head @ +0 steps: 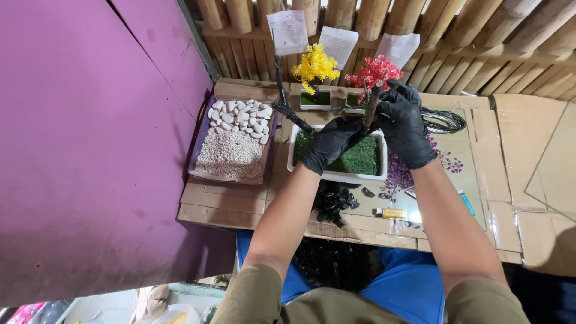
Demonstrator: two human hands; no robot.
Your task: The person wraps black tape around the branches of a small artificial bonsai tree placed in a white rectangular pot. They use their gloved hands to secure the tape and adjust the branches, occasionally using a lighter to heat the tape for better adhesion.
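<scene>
Your left hand (329, 143) and right hand (405, 125), both in black gloves, meet over the white tray (336, 174) of green moss near the middle of the table (528, 180). The right hand is closed round the dark trunk (371, 109) of a small red-blossomed tree (374, 72), holding it upright at the tray's far right corner. The left hand lies on the moss at the trunk's foot, fingers curled down; whether it pinches anything there cannot be told.

Judgement: the tree is being seated. Keep the trunk vertical with the right hand and press the moss firmly round its base with the left before easing either grip. Watch the bare black branch (287, 102) leaning over the tray's far left corner; a loose elbow could knock it.

Also noted: a yellow tree (315, 65) in its own small pot at the far edge, a tray of white pebbles and gravel (234, 141) toward the left edge, coiled wire (445, 122) to the right, a yellow lighter (390, 212) near the front edge.
</scene>
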